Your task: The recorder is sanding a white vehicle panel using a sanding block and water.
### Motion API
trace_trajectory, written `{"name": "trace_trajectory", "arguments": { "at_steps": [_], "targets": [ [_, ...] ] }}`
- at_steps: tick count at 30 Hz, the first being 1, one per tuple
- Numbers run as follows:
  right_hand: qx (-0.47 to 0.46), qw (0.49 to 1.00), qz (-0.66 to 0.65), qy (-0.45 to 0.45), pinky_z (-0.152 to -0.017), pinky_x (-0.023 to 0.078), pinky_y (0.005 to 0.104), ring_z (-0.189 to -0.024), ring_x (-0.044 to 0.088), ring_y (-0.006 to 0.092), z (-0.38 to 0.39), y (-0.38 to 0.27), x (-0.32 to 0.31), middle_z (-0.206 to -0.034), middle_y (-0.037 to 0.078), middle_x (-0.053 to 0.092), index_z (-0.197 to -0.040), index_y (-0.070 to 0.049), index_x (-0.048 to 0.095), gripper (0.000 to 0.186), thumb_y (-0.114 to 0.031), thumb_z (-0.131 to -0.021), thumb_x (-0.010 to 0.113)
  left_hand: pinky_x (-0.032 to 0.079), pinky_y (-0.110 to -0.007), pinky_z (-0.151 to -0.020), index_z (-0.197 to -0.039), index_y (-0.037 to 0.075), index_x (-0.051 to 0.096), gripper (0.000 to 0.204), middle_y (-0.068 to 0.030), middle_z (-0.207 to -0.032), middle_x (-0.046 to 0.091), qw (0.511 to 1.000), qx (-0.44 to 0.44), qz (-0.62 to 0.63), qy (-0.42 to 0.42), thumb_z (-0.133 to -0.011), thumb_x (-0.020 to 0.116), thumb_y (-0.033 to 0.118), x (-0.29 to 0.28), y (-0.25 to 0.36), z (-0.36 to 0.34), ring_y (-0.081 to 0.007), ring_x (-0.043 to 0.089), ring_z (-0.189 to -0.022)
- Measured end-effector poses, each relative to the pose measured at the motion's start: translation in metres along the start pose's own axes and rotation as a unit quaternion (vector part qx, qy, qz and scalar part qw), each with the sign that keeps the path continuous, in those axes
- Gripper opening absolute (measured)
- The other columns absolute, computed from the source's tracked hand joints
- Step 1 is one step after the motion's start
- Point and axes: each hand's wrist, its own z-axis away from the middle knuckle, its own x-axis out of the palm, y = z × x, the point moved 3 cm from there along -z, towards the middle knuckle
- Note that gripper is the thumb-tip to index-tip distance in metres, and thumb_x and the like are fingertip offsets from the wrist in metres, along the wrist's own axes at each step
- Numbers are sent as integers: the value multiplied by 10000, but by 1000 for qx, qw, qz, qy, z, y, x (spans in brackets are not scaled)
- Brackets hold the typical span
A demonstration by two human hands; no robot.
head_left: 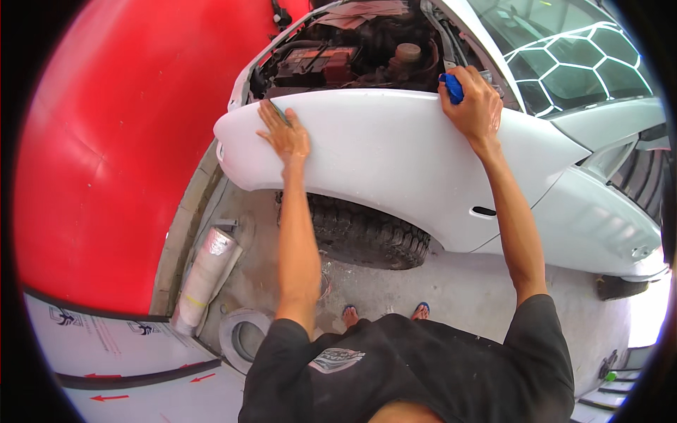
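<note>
My left hand (285, 134) lies on the white front fender (381, 137) near its front end, fingers stretched out and fingertips at the upper edge. A thin grey-green strip shows along this hand; what it belongs to cannot be made out. At the rear upper edge of the fender, my right hand (476, 106) is closed around a crumpled-looking blue object (452, 88). Its kind is mostly hidden by the fingers. Wet-looking highlights show on the skin of my right hand.
The engine bay (374, 60) lies open beyond the fender, with a battery (317, 65) inside. Below the fender is a tyre (363, 233). A wrapped roll (204, 278) and a grey ring (243, 338) lie on the floor at left, beside a red wall (106, 176).
</note>
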Motion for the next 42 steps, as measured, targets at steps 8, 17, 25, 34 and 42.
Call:
{"name": "trace_trajectory", "arguments": {
  "at_steps": [8, 17, 25, 34, 42],
  "targets": [
    [15, 999, -21, -18, -659, 545, 441, -788, 691, 325, 0, 0, 3, -901, 49, 684, -945, -141, 692, 152, -192, -817, 758, 1, -665, -1207, -1640, 76, 96, 738, -118, -1716, 89, 996, 83, -32, 19, -1074, 299, 505, 6, 9, 21, -296, 47, -1586],
    [22, 999, 2, -23, -676, 550, 434, -795, 684, 347, -3, 12, -1, -919, 64, 692, -966, -139, 692, 162, -219, -836, 744, 10, -648, -1215, -1625, 2, 57, 821, -182, -1709, 45, 988, 151, -10, -26, -1036, 430, 436, 33, 59, 86, -335, 24, -1584],
    [6, 1000, 2, 8, -680, 554, 425, -807, 695, 326, 2, 10, -3, -927, 59, 692, -973, -125, 700, 182, -201, -818, 757, -10, -628, -1224, -1612, -34, 90, 904, -199, -1702, 68, 988, 152, 30, 17, -1010, 418, 555, 58, 81, 120, -354, 41, -1580],
    [18, 1000, 10, -7, -667, 550, 422, -788, 690, 324, 3, 7, -1, -923, 54, 688, -968, -139, 693, 164, -198, -827, 754, 26, -575, -1245, -1611, -35, 61, 775, -210, -1701, 37, 999, 35, 0, -5, -1077, 313, 468, 32, 74, 65, -328, 1, -1582],
    [5, 1000, -1, -1, -664, 549, 425, -781, 688, 319, 1, -4, 0, -902, 48, 676, -959, -139, 692, 158, -191, -823, 754, 104, -641, -1219, -1610, -28, 118, 741, -180, -1705, 80, 999, -16, 26, 8, -1079, 326, 445, -3, 30, 17, -330, 78, -1579]
  ]
}}
